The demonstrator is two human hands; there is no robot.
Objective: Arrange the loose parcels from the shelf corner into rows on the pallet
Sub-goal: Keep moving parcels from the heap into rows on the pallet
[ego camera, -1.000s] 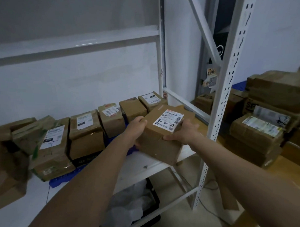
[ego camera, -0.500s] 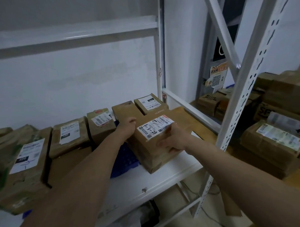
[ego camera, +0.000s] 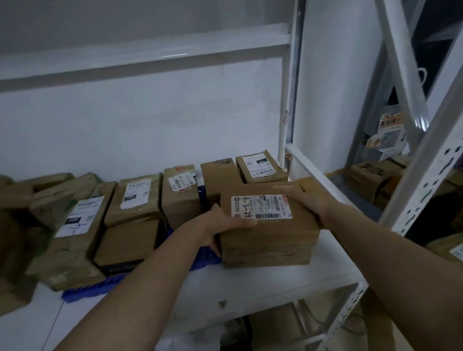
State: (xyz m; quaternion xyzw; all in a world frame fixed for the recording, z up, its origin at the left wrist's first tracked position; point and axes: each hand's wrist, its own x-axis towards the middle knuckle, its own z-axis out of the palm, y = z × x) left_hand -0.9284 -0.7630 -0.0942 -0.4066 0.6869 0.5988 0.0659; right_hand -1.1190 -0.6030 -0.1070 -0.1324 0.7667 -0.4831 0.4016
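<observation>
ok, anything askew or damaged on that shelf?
The held parcel, gripped by left hand and right hand, sits mostly off the blue pallet, on bare shelf. The left-end parcels lean unevenly. No visible damage.

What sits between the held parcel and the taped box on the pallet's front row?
Only bare blue pallet and the left hand gripping the held parcel, head view.
</observation>
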